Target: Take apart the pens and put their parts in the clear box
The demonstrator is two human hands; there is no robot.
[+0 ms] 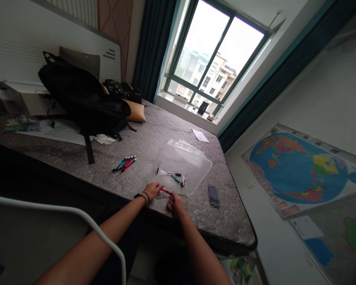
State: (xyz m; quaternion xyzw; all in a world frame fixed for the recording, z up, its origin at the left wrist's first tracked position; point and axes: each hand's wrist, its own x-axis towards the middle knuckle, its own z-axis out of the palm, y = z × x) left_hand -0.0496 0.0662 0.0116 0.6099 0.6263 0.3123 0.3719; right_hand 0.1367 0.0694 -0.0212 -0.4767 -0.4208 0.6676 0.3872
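Observation:
Between my two hands is a red pen (166, 191), held near the front edge of the mattress. My left hand (153, 191), with bands on the wrist, pinches one end. My right hand (176, 203) is closed round the other end, its fingertips partly hidden. Just beyond them lies a translucent plastic sheet or folder (192, 162). On it are several loose white and black pen parts (182, 181) and a teal piece (175, 178). To the left rests a bunch of pens (124, 164), teal, red and black.
A small blurred dark object (213, 196) lies right of the folder on the grey mattress (231, 213). White paper (200, 135) is farther back. A black backpack (74, 91) and a tan pouch (135, 111) sit at the left. A white cable or tube (62, 207) crosses the lower left.

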